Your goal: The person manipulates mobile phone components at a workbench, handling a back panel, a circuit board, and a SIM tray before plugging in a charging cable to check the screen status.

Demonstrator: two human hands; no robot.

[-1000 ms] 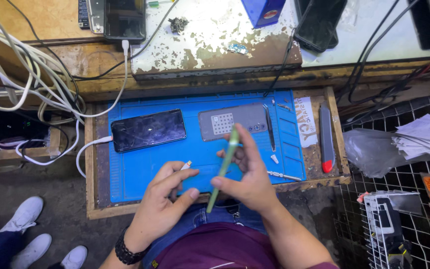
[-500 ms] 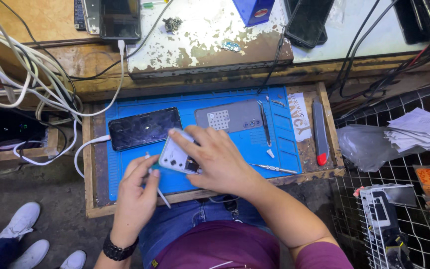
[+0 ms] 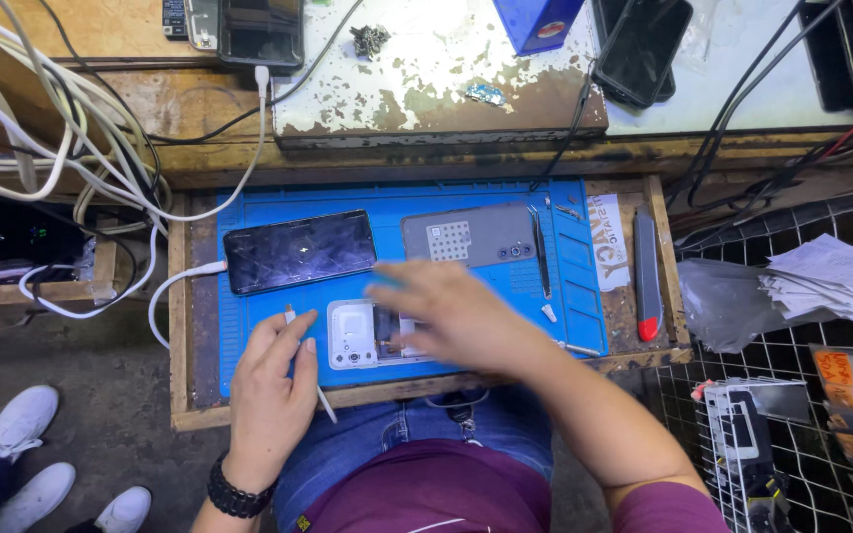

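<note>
My left hand (image 3: pixel 269 395) rests on the front edge of the blue work mat (image 3: pixel 249 326) and pinches a thin white tool (image 3: pixel 326 403). My right hand (image 3: pixel 451 316), blurred by motion, lies over the right part of an opened white phone (image 3: pixel 352 336) on the mat. A greenish tool tip (image 3: pixel 387 281) shows at its fingertips. A dark phone (image 3: pixel 298 252) lies screen-up behind, with a white cable (image 3: pixel 175 286) plugged in. A grey back cover (image 3: pixel 471 237) lies to its right.
Thin tweezers (image 3: pixel 540 252) and a grey cutter with a red end (image 3: pixel 647 276) lie on the right. The mat sits in a wooden tray (image 3: pixel 180 375). Cables hang at left. A wire rack (image 3: pixel 802 395) with papers stands at right. Another person's white shoes (image 3: pixel 12 444) are at bottom left.
The opened phone has come down flat onto the mat. My right hand has shifted right over it. My left hand has drawn back to the mat's front edge with the white tool.
</note>
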